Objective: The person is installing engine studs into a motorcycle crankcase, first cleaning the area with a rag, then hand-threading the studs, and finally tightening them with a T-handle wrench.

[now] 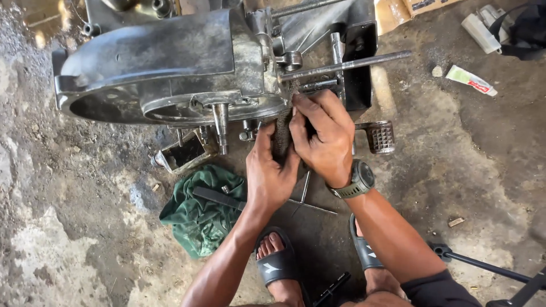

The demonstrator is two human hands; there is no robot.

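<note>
Two hands: left hand, right hand, fingers of both pinching one abrasive strip; one engine casing; one green rag.

head cam | steep downward look | close over hands, perhaps squatting

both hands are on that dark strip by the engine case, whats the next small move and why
Probably keep the strip taut and draw it along the case edge. The left hand pinches its lower end and the right hand presses its upper end against the rim of the engine case, just below the long rod. With both ends gripped and the strip on the metal, a short pull seems the natural step.
</note>
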